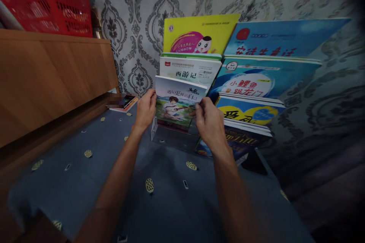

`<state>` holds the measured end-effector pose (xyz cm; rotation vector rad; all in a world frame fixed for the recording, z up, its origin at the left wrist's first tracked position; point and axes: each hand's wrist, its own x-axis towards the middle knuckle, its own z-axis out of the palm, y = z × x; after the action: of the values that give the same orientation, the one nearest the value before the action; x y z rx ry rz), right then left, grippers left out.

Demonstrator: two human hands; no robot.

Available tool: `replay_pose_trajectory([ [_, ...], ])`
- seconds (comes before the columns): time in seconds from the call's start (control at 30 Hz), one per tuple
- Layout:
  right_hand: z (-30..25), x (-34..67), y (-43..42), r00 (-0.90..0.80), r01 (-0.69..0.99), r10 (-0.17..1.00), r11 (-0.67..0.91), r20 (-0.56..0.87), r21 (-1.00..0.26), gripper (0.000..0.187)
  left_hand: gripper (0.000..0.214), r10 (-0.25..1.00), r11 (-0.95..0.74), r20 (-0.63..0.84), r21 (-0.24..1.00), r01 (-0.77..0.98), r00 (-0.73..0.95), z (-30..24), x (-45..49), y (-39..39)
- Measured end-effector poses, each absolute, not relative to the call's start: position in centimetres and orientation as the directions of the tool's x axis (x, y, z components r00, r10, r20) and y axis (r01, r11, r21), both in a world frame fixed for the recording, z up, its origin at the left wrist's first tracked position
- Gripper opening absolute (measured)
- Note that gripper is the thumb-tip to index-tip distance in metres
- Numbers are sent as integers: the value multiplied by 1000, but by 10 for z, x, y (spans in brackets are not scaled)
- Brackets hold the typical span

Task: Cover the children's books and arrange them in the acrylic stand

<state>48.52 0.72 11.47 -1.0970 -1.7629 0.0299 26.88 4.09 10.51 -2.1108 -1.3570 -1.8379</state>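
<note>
My left hand (146,109) grips the left edge of a small book (178,102) whose cover shows a figure sitting on grass. My right hand (209,121) pinches the same book's right edge. The book stands upright in the front slot of a clear tiered stand (173,140). Behind it in the same column rise a white and green book (189,69) and a yellow book (199,34). The stand rests on a blue cloth (159,197) with a small yellow pattern.
A second column of blue books (265,76) fills the stand's right side, against patterned wallpaper (137,19). A wooden cabinet (51,79) stands at the left with a red basket (48,3) on top. A small flat stack (125,102) lies by the wall.
</note>
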Motion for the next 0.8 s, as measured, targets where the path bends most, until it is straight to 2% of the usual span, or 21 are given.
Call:
replay_pose_trajectory([
  [0.13,116,486,6,-65,653,673,587,737,-479,19,23,574,-617,814,502,606,-90,106,270,40],
  [0.5,109,491,13,-68,702,771,488,634,-518,12,19,610,-563,791,471,680,-43,98,272,45],
  [0.67,104,496,16,-76,663,774,511,629,-548,12,18,624,-475,780,433,766,-54,100,279,38],
  [0.8,101,494,18,-94,695,775,501,625,-515,11,11,671,-388,738,426,817,-66,101,281,35],
])
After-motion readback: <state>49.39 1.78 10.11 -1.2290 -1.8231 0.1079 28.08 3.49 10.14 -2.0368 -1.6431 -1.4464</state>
